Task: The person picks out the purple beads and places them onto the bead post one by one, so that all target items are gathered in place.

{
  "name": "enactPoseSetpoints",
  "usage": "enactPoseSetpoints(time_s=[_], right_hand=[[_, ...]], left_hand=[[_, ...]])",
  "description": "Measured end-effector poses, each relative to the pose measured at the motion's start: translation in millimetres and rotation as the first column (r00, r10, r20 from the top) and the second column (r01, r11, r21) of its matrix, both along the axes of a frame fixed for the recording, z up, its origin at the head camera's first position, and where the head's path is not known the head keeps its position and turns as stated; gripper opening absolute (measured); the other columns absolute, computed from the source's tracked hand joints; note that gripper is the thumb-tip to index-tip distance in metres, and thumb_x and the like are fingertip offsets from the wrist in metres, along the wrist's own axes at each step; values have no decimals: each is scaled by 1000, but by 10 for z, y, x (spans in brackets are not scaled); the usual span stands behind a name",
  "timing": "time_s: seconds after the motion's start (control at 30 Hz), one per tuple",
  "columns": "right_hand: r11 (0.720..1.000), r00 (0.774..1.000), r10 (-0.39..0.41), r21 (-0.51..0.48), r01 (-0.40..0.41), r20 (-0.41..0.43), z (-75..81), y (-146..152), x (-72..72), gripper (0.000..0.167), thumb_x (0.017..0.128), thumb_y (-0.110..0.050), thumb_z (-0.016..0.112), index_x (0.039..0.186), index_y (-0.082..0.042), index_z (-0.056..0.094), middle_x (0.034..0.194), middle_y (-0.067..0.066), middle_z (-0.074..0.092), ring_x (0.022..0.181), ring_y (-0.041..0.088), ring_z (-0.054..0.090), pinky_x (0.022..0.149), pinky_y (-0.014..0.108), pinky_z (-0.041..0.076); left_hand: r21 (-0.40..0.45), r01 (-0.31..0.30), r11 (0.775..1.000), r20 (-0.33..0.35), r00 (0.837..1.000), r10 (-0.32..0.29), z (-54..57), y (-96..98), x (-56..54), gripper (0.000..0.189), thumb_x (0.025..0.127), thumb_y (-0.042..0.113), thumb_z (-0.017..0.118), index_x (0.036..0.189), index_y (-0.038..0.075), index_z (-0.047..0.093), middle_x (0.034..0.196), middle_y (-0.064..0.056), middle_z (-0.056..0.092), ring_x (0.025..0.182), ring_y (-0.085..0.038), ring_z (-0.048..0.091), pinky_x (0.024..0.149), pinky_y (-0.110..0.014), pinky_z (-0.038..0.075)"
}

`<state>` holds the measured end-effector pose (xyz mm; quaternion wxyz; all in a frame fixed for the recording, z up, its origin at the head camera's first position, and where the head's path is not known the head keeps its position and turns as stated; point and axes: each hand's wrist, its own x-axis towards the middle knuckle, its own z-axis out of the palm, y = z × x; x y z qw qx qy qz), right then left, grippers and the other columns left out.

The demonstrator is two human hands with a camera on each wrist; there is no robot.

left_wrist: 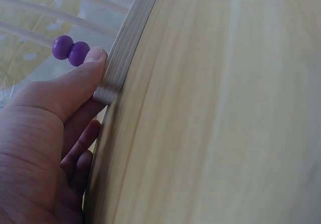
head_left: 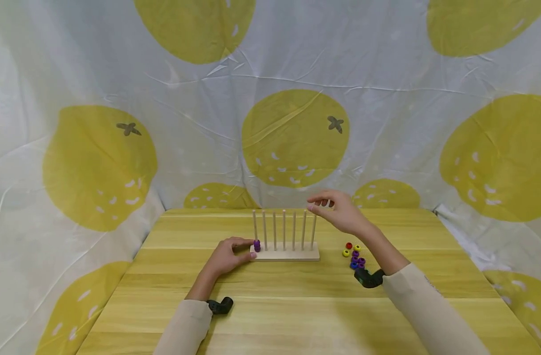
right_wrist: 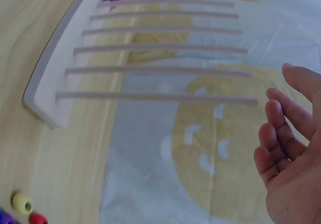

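Note:
A wooden peg stand with several upright pegs rests on the table. Two purple beads are stacked low on its leftmost peg. My left hand grips that end of the base, thumb along the front edge and fingers behind; the left wrist view shows the thumb tip beside the lower bead. Up by the tops of the rightmost pegs is my right hand. Its fingers are loosely bent and hold nothing, a little beyond the tip of the nearest peg in the right wrist view.
Right of the stand lies a loose group of beads: a red bead, yellow beads, a blue bead and several purple beads. Behind the wooden table hangs a lemon-print cloth.

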<state>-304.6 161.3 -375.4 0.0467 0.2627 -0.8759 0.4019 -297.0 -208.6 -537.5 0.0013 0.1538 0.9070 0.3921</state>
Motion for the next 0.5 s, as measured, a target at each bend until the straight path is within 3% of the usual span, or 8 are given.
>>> enactPoseSetpoints(time_s=[0.2,0.5], right_hand=[[998,998,-56,6,56,9,-120,319,39,29,102,-38,65,121,-19,75,107,0,68,93,21,55,80,38,46],[986,987,-160,50,159,5,-421,753,110,30,101,-39,66,120,-17,76,101,1,68,88,19,55,76,31,47]], left_hand=[[-8,7,1000,-7,1000,-7,5,-4,-4,47,86,47,82,128,28,74,133,-3,71,133,-31,59,115,-54,43],[14,23,1000,-7,1000,-23,5,-15,-8,47,87,46,82,128,26,75,131,-3,72,131,-32,60,114,-55,44]])
